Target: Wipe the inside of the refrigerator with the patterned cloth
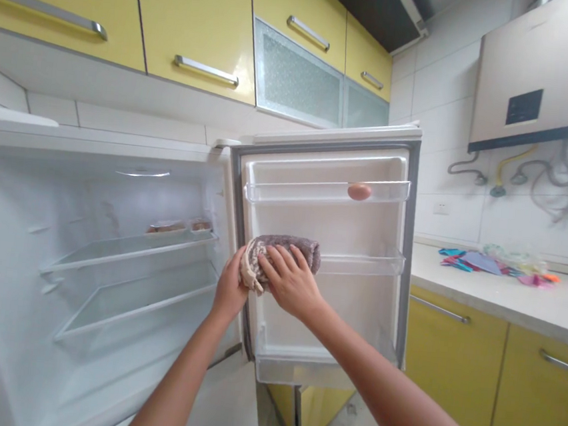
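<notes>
A folded brown-grey cloth (314,255) with a paler patterned side is held up before the open refrigerator door (282,313). My left hand (230,287) grips its left end, fingers partly hidden behind it. My right hand (292,277) lies over its front, the fingers curled onto the fabric. Just right of the cloth runs the clear middle door shelf (359,266); whether the cloth touches it I cannot tell. A brown egg (359,191) sits in the upper door shelf (301,191).
To the left, the refrigerator interior has glass shelves (139,309), with some packaged food (166,227) at the back. Yellow cabinets (196,24) hang above. A counter (458,283) at right bears colourful cloths and bags (485,262). A water heater (533,76) is mounted on the wall.
</notes>
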The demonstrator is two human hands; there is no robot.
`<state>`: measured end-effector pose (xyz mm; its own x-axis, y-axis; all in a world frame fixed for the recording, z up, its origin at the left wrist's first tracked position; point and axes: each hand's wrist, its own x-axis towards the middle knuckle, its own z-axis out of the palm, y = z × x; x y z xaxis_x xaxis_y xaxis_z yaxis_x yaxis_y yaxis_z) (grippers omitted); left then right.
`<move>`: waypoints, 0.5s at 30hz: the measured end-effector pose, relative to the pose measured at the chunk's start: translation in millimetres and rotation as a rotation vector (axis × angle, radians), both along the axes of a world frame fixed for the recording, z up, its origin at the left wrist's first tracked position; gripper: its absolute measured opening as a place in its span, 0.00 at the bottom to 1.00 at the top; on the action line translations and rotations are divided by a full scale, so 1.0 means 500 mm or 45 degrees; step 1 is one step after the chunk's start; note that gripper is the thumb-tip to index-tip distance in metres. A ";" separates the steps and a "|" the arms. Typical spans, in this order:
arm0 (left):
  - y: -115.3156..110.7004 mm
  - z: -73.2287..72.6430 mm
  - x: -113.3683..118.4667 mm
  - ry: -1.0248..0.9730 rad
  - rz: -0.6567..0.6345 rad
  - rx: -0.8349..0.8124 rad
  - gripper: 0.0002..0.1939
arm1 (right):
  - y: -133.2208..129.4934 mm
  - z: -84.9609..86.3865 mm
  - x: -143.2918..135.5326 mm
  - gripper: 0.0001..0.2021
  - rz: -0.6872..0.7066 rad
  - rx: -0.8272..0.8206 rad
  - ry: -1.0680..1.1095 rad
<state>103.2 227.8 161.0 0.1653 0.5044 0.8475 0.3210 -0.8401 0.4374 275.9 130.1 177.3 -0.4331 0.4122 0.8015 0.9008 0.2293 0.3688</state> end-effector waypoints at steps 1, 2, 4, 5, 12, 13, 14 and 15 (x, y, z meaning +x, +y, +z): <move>0.000 0.000 0.001 0.072 0.010 0.025 0.29 | -0.007 -0.005 0.018 0.27 -0.017 0.021 0.010; -0.001 0.001 0.002 0.137 0.027 0.058 0.28 | -0.016 -0.010 0.037 0.27 -0.036 0.039 0.026; -0.005 0.004 0.004 0.235 0.069 0.130 0.26 | -0.037 -0.019 0.080 0.28 -0.080 0.073 0.069; -0.008 0.006 0.005 0.269 0.090 0.157 0.25 | -0.049 -0.022 0.105 0.28 -0.104 0.093 0.090; -0.013 0.018 -0.005 0.360 0.128 0.179 0.24 | -0.145 -0.023 0.317 0.29 -0.288 0.227 0.130; -0.013 0.018 -0.007 0.363 0.124 0.177 0.24 | -0.158 -0.021 0.347 0.28 -0.305 0.224 0.140; -0.013 0.019 -0.008 0.361 0.120 0.174 0.24 | -0.169 -0.018 0.374 0.27 -0.324 0.208 0.157; -0.014 0.019 -0.009 0.358 0.114 0.170 0.24 | -0.179 -0.015 0.395 0.26 -0.339 0.184 0.184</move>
